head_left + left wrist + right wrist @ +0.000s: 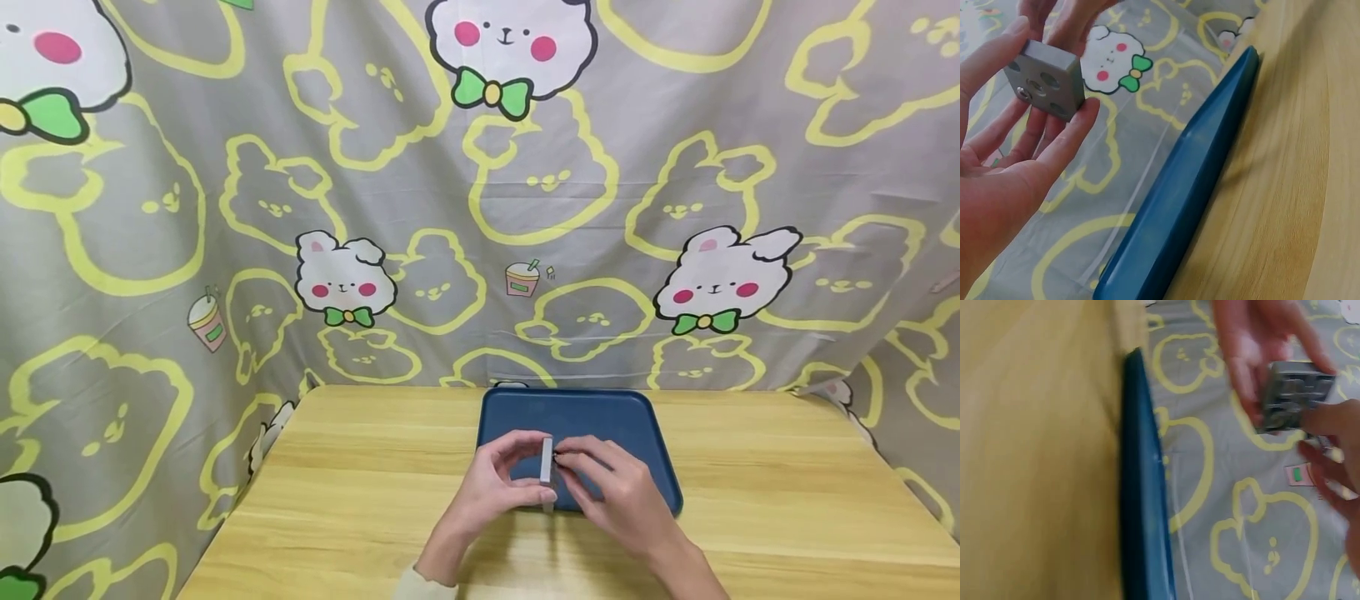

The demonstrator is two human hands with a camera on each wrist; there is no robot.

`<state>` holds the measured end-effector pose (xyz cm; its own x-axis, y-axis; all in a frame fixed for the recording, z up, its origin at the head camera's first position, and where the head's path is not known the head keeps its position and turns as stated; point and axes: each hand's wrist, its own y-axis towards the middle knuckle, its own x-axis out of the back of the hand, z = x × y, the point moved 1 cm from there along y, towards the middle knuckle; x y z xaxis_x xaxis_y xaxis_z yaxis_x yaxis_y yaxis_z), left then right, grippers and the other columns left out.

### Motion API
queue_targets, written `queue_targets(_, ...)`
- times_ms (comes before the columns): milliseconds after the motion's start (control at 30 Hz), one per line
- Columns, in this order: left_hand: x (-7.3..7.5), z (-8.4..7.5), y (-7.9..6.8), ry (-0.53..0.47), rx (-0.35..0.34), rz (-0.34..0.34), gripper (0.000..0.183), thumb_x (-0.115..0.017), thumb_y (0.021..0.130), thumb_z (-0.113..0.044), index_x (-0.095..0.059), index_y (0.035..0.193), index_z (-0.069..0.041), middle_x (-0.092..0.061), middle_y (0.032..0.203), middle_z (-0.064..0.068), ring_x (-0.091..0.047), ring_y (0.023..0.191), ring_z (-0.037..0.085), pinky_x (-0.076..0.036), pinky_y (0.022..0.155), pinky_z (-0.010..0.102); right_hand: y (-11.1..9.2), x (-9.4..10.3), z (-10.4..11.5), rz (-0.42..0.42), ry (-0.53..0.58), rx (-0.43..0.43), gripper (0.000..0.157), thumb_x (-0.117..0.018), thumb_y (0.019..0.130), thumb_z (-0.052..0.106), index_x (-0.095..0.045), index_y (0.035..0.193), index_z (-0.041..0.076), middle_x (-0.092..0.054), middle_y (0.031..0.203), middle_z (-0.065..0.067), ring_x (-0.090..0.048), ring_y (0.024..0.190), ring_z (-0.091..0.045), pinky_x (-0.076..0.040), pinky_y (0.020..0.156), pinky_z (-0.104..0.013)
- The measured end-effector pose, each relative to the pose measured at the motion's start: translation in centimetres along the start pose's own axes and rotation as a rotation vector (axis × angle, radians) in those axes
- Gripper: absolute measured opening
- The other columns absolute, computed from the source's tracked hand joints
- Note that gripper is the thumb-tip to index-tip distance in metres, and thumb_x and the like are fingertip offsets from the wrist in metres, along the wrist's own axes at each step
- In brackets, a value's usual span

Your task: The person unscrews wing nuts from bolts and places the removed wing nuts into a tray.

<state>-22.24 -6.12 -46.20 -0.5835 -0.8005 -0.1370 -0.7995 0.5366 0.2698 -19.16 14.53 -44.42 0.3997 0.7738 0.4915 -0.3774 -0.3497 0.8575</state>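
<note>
A small square grey metal block (547,462) with several round holes stands on edge in the air above the tray. My left hand (495,482) grips it by its edges, thumb on one side and fingers on the other. In the left wrist view, a shiny screw end (1024,94) shows in one corner hole of the block (1038,74). My right hand (618,493) is at the block's opposite face, which looks recessed in the right wrist view. Its fingertips pinch a small threaded screw (1324,442) close to that face; the fingers partly hide it.
Below the hands a shallow dark blue tray (570,412) lies on the light wood table (375,475). A grey curtain (420,192) with yellow outlines and white rabbit heads hangs behind the table and along its sides.
</note>
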Motion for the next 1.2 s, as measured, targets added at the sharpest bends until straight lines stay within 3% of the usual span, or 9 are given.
queue_targets(100, 0.08, 0.02, 0.09, -0.002, -0.012, -0.007, 0.062, -0.084, 0.082, 0.001, -0.057, 0.137, 0.005, -0.055, 0.136, 0.026, -0.056, 0.125, 0.027, -0.057, 0.097, 0.046, 0.03, 0.52, -0.25, 0.069, 0.148, -0.158, 0.021, -0.077, 0.094, 0.023, -0.075, 0.112, 0.012, -0.068, 0.118, -0.001, -0.067, 0.101, -0.017, -0.055, 0.085, -0.016)
queue_targets(233, 0.11, 0.06, 0.16, -0.004, -0.027, -0.011, 0.064, -0.084, 0.081, 0.005, -0.055, 0.138, 0.006, -0.052, 0.138, 0.025, -0.054, 0.127, 0.027, -0.056, 0.098, 0.047, 0.08, 1.01, -0.30, 0.108, 0.341, -0.428, 0.040, -0.085, 0.083, 0.004, -0.073, 0.119, 0.016, -0.069, 0.119, -0.002, -0.068, 0.105, -0.017, -0.060, 0.081, -0.023)
queue_targets(367, 0.03, -0.04, 0.17, 0.020, -0.010, -0.015, 0.065, -0.083, 0.080, 0.009, -0.056, 0.138, 0.005, -0.051, 0.139, 0.026, -0.054, 0.129, 0.026, -0.057, 0.098, 0.046, 0.07, 1.01, -0.28, 0.115, 0.517, -0.782, 0.026, -0.077, 0.093, 0.015, -0.073, 0.118, 0.011, -0.073, 0.114, -0.008, -0.073, 0.100, -0.019, -0.062, 0.080, -0.030)
queue_targets(433, -0.02, -0.08, 0.12, 0.047, 0.003, -0.015, 0.065, -0.083, 0.079, 0.011, -0.057, 0.138, 0.003, -0.053, 0.138, 0.023, -0.054, 0.129, 0.026, -0.058, 0.096, 0.045, -0.03, 0.88, -0.34, 0.127, 0.606, -0.943, 0.028, -0.075, 0.096, 0.020, -0.072, 0.119, 0.006, -0.073, 0.113, -0.012, -0.074, 0.098, -0.021, -0.063, 0.081, -0.032)
queue_targets(533, -0.15, -0.11, 0.03, 0.091, 0.014, -0.008, 0.065, -0.083, 0.078, 0.013, -0.059, 0.137, -0.001, -0.056, 0.136, 0.019, -0.054, 0.129, 0.025, -0.060, 0.092, 0.044, -0.20, 0.67, -0.50, 0.160, 0.724, -1.094, 0.036, -0.075, 0.096, 0.022, -0.070, 0.121, -0.002, -0.072, 0.113, -0.017, -0.075, 0.096, -0.026, -0.063, 0.081, -0.042)
queue_targets(700, -0.42, -0.20, 0.07, 0.119, -0.002, 0.020, 0.064, -0.082, 0.078, 0.012, -0.060, 0.136, -0.003, -0.055, 0.137, 0.025, -0.053, 0.131, 0.027, -0.060, 0.091, 0.042, -0.26, 0.51, -0.64, 0.187, 0.824, -1.178, 0.039, -0.075, 0.096, 0.021, -0.067, 0.122, -0.007, -0.074, 0.109, -0.018, -0.075, 0.094, -0.028, -0.063, 0.082, -0.047)
queue_targets(933, -0.65, -0.16, 0.07, 0.129, 0.013, 0.022, 0.065, -0.082, 0.076, 0.015, -0.062, 0.135, -0.006, -0.057, 0.136, 0.020, -0.052, 0.132, 0.027, -0.060, 0.091, 0.044, -0.42, 0.47, -0.82, 0.208, 0.875, -1.199, 0.035, -0.073, 0.097, 0.016, -0.066, 0.119, -0.010, -0.075, 0.099, -0.015, -0.074, 0.088, -0.024, -0.064, 0.077, -0.035)
queue_targets(1200, -0.75, -0.12, 0.10, 0.097, 0.026, 0.052, 0.067, -0.082, 0.076, 0.016, -0.062, 0.136, -0.009, -0.056, 0.135, 0.016, -0.052, 0.132, 0.028, -0.059, 0.093, 0.045, -0.45, 0.72, -1.07, 0.229, 0.866, -1.179, 0.033, -0.075, 0.095, 0.017, -0.068, 0.114, -0.008, -0.075, 0.099, -0.017, -0.075, 0.089, -0.026, -0.064, 0.078, -0.038)
